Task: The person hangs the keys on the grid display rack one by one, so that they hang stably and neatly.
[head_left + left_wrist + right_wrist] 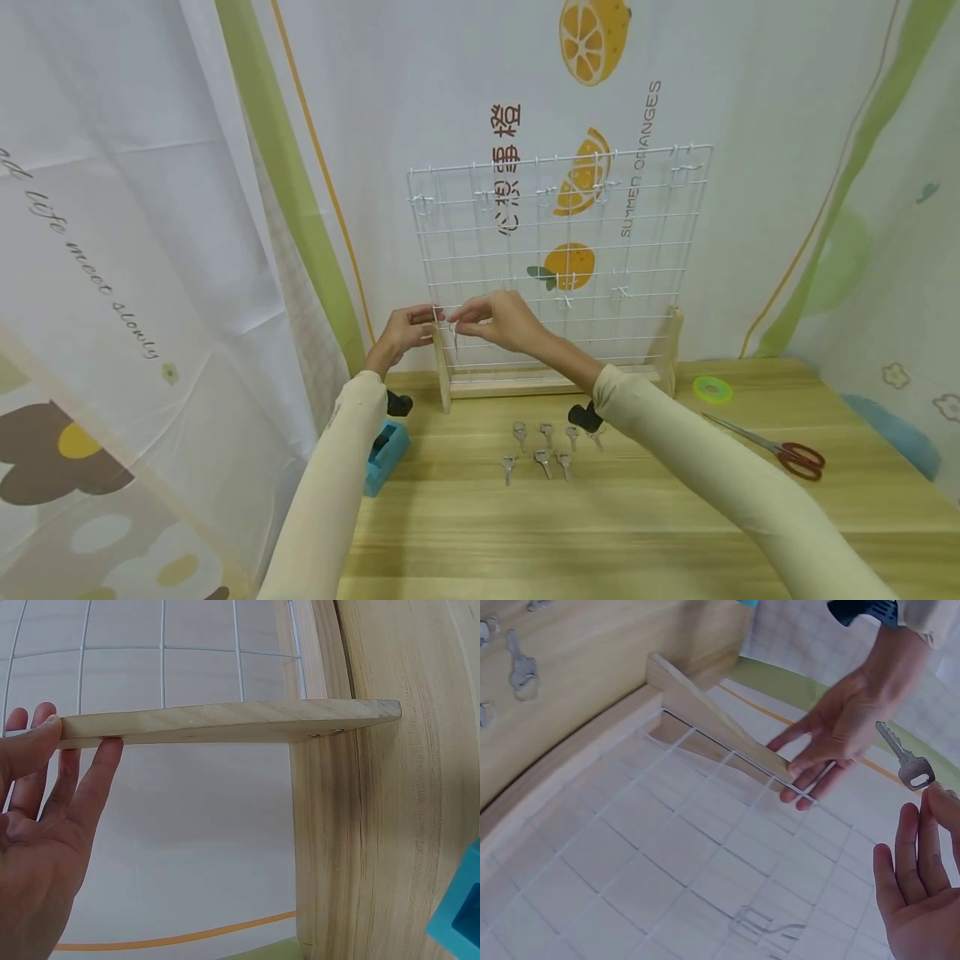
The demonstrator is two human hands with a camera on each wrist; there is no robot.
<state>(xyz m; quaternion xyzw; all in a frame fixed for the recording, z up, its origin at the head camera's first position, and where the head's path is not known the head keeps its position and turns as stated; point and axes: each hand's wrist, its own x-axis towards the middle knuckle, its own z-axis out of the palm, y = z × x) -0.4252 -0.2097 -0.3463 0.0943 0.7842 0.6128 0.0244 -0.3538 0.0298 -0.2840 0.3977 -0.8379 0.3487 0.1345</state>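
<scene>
A white wire grid [562,159] stands upright in a wooden base [517,387] on the table. My left hand [408,329] grips the upper end of the wooden side support [217,721], thumb on one side and fingers on the other. In front of the grid's left side, my right hand [506,321] pinches a metal key [915,771] by its head. The key's blade hangs down in the head view, apart from the wires. Several hooks [621,291] are on the grid. On the table below lie several more keys [542,460], some with small rings.
A blue tape dispenser [388,457] stands left of the base, near my left forearm. To the right lie red-handled scissors [802,460] and a yellow-green tape roll [699,389]. Printed curtains [465,83] hang close behind the grid and at both sides.
</scene>
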